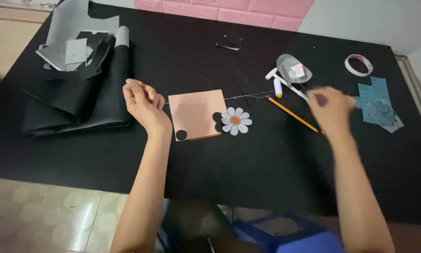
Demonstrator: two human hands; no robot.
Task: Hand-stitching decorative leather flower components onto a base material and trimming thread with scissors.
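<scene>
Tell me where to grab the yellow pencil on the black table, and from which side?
Probably pinch the yellow pencil at mid-shaft, coming straight down from above. It lies flat and diagonal on the black table, and its middle stretch is bare. Its lower-right end runs under the blurred right hand, and its upper-left end sits near the white thread spool, so the middle looks clearest.

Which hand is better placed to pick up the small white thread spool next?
Probably the right. The right hand, motion-blurred, sits just right of the small white thread spool and the yellow pencil. The left hand pinches a thin thread beyond the square tan sheet, farther away.
</scene>
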